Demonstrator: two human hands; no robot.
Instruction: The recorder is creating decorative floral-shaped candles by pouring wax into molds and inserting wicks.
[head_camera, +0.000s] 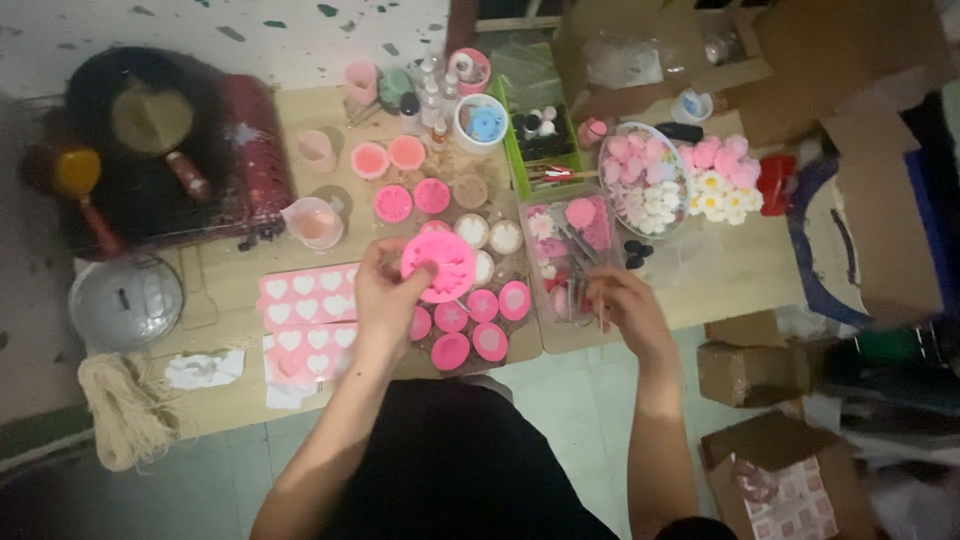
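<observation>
Two hands at work over a crowded wooden table (250, 405), seen from above. Left hand (385, 290) clamped on the rim of a round pink silicone mould (440, 262), lifted and tilted off the table, apparently to keep its patterned face in view. Right hand (622, 305), well to the right of the mould, fingers pinched together on a thin tool (600, 318) too small to identify, hovering at the near edge of a clear plastic tray (572, 255) of pink pieces. Directly below and beside the mould, a cluster of smaller round pink moulds (470, 325), laid flat in rows, seemingly for easy reach. Left of the mould, two pink heart-cavity trays (305, 298) lying side by side. Farther left, a metal pot lid (125, 302) and a coil of pale twine (125, 405). Far right of the mould, a clear bowl (645, 180) heaped with pink and white flower shapes.
</observation>
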